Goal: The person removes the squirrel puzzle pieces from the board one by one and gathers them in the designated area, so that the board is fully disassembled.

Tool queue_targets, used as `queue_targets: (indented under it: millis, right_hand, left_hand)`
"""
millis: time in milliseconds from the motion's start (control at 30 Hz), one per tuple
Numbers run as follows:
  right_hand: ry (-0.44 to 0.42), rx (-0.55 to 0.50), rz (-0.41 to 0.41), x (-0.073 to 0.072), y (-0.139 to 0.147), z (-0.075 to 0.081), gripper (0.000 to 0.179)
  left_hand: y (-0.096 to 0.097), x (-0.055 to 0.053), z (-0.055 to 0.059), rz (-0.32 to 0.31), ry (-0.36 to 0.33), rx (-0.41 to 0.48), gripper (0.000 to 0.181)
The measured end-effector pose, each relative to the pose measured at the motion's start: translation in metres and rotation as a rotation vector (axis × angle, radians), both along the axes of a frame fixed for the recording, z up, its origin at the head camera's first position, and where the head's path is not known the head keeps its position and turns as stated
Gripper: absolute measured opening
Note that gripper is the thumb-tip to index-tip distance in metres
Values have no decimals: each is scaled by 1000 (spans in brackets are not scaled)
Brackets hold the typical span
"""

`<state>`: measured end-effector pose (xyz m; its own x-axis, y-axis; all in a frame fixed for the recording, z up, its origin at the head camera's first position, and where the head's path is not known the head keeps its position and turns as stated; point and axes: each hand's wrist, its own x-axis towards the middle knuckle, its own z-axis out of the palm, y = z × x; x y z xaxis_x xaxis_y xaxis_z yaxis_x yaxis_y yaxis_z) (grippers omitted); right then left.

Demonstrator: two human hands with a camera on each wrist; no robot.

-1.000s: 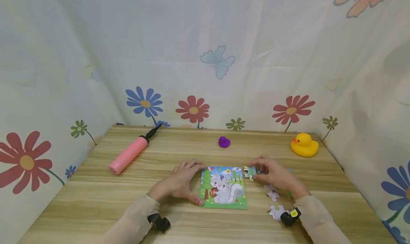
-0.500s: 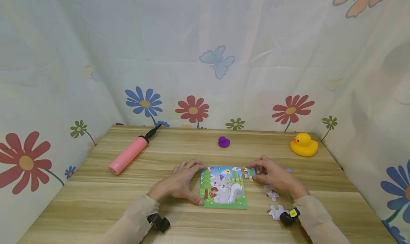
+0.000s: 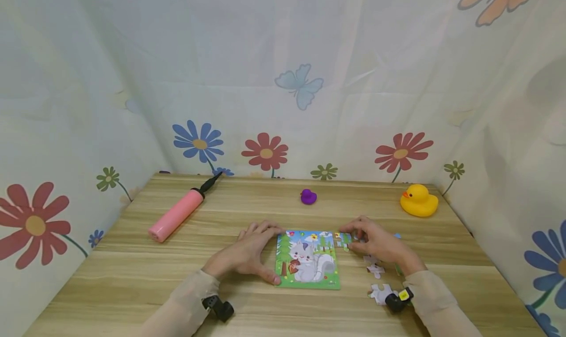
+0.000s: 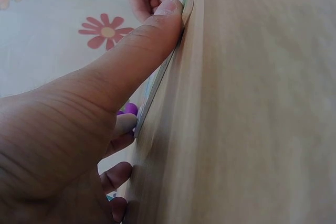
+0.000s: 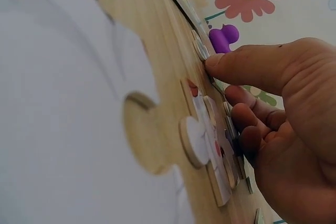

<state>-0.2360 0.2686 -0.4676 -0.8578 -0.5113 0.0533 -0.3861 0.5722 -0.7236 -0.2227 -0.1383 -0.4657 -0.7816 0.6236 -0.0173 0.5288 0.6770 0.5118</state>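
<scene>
A square squirrel picture board (image 3: 306, 259) lies flat on the wooden table. My left hand (image 3: 247, 251) is spread along its left side, index finger at the far corner and thumb at the near one. In the left wrist view, the thumb (image 4: 142, 45) presses the board's edge. My right hand (image 3: 382, 243) pinches a small jigsaw piece (image 3: 345, 240) between thumb and index finger, close beside the board's upper right edge. Loose white jigsaw pieces (image 3: 379, 294) lie below that hand. One white piece (image 5: 68, 103) fills the left of the right wrist view.
A purple toy duck (image 3: 308, 196) sits behind the board, and a yellow rubber duck (image 3: 419, 201) stands at the back right. A pink hand pump (image 3: 178, 214) with a black nozzle lies at the left. A flower-printed curtain (image 3: 265, 96) surrounds the table (image 3: 247, 307).
My right hand has slid the jigsaw piece slightly left, narrowing the gap to the squirrel board. The left hand and the board have stayed in place.
</scene>
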Motion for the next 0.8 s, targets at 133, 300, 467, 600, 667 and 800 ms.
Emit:
queue_targets:
  millis: [133,300,467,600,667,800]
  right_hand:
    - [-5,2,-7,1,0,2,41]
    - [20,10,-59,2,2,8,43]
    - [67,-16,-127,3,-2,20,47]
    - [99,-80,-135,5,-9,30,57]
    - [114,-120,-124,6,-12,33,64]
    - [138,-187,-105,13,-19,38,72]
  left_hand:
    - [0,0,0,-2,3,0,122]
    - [-1,0,-1,-2,-1,4,123]
    - [-3,1,0,0,1,7,123]
    - [-4,1,1,6,3,1,123]
    - [-4,1,1,6,7,-5,122]
    - [-2,1,0,-3,7,-2,120]
